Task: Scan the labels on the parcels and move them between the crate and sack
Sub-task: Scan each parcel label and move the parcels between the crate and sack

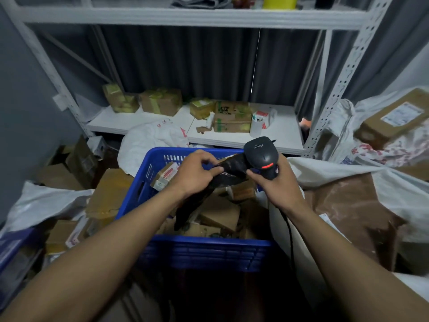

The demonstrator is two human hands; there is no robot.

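One scanner (262,156) in right hand (276,184); left hand (195,175) pinches label-hidden parcel (232,168).

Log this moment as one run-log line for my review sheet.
left hand: pinches black parcel | right hand: grips barcode scanner | position: over blue crate | white sack: right of crate

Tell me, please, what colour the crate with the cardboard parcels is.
The crate is blue; the head view shows it best.
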